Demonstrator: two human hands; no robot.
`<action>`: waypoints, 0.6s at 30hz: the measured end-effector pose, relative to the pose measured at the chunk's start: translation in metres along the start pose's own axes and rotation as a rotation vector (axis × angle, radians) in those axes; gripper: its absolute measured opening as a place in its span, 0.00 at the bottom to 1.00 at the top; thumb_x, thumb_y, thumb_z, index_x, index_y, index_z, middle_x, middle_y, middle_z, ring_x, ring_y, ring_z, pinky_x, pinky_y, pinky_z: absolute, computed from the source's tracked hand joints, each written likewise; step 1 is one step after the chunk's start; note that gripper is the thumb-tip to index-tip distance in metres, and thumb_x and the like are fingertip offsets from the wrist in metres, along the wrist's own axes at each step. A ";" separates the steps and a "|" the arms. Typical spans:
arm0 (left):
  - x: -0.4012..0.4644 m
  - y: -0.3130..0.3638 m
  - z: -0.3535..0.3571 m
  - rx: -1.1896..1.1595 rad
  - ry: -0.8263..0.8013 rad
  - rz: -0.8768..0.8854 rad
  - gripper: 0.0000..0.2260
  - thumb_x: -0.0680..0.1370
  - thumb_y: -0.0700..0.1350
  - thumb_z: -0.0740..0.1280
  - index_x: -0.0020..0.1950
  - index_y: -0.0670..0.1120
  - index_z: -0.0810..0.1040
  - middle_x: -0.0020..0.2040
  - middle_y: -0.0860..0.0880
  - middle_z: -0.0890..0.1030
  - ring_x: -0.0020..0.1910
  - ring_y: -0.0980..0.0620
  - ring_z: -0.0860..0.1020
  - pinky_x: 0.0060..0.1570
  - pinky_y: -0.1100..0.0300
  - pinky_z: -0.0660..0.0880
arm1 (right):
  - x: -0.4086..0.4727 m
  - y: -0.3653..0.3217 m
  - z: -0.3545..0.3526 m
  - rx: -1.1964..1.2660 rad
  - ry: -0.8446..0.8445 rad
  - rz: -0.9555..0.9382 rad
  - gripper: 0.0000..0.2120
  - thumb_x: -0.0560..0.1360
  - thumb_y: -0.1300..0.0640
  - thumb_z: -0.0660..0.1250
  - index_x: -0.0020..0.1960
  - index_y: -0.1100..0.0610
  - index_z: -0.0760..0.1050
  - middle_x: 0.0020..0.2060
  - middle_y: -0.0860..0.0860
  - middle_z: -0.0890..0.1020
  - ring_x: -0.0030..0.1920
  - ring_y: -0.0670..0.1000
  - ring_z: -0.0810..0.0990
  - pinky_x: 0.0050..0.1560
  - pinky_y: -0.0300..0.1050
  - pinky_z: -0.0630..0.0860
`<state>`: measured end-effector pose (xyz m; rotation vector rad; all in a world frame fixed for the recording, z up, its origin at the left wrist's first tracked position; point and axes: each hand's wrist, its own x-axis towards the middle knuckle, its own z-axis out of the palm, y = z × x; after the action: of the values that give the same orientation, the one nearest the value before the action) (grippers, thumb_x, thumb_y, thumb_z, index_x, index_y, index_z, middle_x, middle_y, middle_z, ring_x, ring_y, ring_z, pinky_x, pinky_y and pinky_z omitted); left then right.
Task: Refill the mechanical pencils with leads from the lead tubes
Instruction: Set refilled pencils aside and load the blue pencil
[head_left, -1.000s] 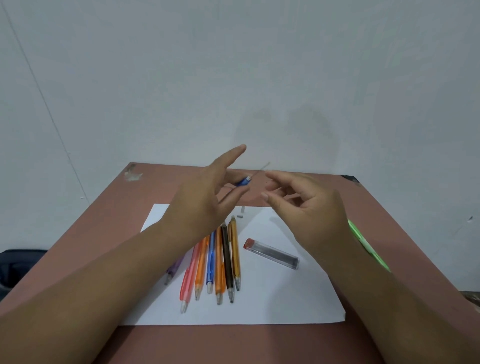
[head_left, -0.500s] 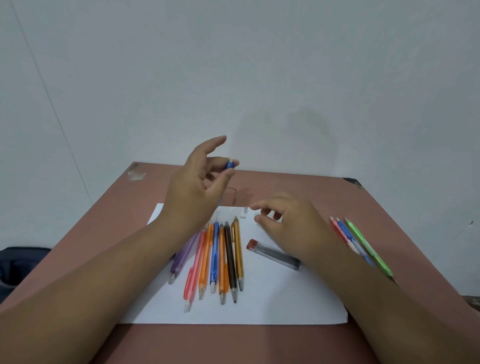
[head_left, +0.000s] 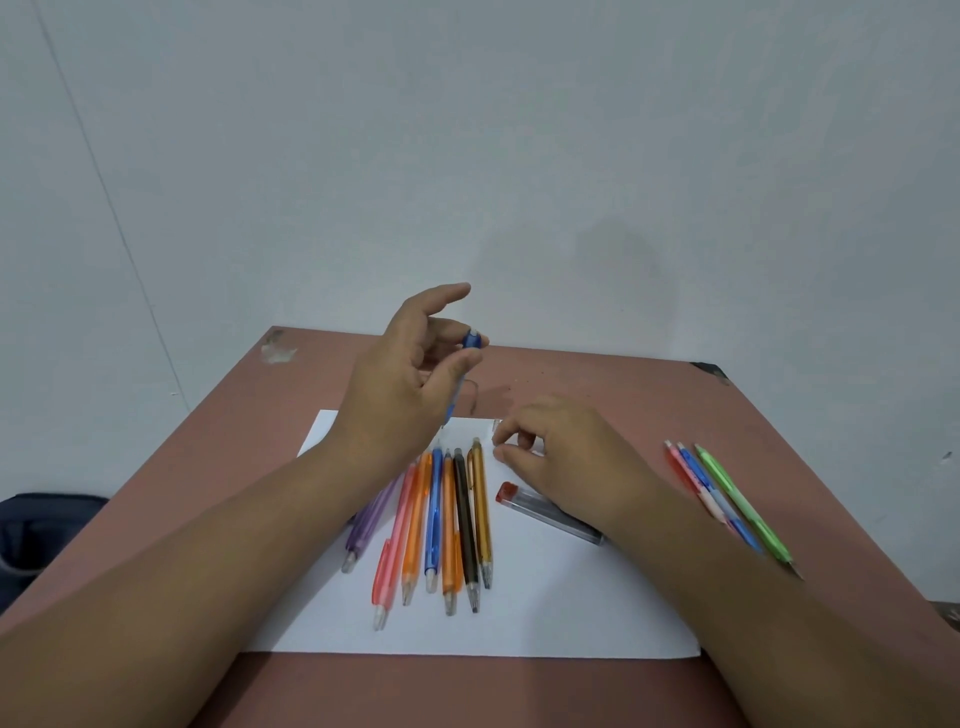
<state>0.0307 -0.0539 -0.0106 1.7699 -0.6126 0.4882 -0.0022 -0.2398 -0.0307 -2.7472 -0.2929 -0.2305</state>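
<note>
My left hand (head_left: 400, 384) grips a blue mechanical pencil (head_left: 470, 344) above the table, its top end pointing up and away. My right hand (head_left: 571, 457) is down on the white paper (head_left: 571, 597), its curled fingertips at a small white piece (head_left: 496, 426); whether they pinch it is unclear. A clear lead tube with a red cap (head_left: 540, 509) lies just under the right wrist. Several coloured pencils (head_left: 434, 519) lie in a row on the paper below my left hand.
Three pencils, pink, blue and green (head_left: 727, 499), lie on the brown table (head_left: 649, 395) right of the paper, beside my right forearm. A dark bag (head_left: 31, 530) sits off the table's left edge. A pale wall stands behind.
My right hand dropped from beside the blue pencil down to the paper near the small white piece. My left hand tipped the blue pencil more upright. A thin lead seen earlier is gone from view.
</note>
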 end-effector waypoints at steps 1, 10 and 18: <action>0.000 0.001 0.000 0.008 0.001 0.007 0.23 0.79 0.40 0.69 0.70 0.59 0.68 0.50 0.57 0.83 0.53 0.60 0.82 0.56 0.63 0.79 | 0.000 0.000 0.000 0.005 0.004 0.011 0.07 0.80 0.47 0.68 0.58 0.42 0.79 0.47 0.40 0.77 0.48 0.44 0.76 0.52 0.44 0.79; -0.001 0.003 -0.001 0.043 0.045 0.057 0.26 0.74 0.42 0.76 0.67 0.57 0.70 0.47 0.58 0.78 0.50 0.57 0.79 0.52 0.67 0.77 | 0.001 -0.001 -0.001 0.012 0.006 0.013 0.05 0.81 0.51 0.67 0.50 0.47 0.82 0.46 0.41 0.78 0.47 0.45 0.76 0.52 0.45 0.78; 0.000 0.004 -0.001 0.003 0.042 0.037 0.20 0.77 0.39 0.72 0.65 0.55 0.72 0.51 0.57 0.83 0.54 0.60 0.82 0.57 0.64 0.78 | -0.002 -0.003 -0.004 0.080 0.044 0.068 0.06 0.83 0.51 0.63 0.51 0.48 0.79 0.46 0.41 0.77 0.46 0.44 0.76 0.49 0.41 0.76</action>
<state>0.0280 -0.0532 -0.0076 1.7497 -0.6161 0.5509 -0.0051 -0.2392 -0.0261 -2.6643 -0.1926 -0.2548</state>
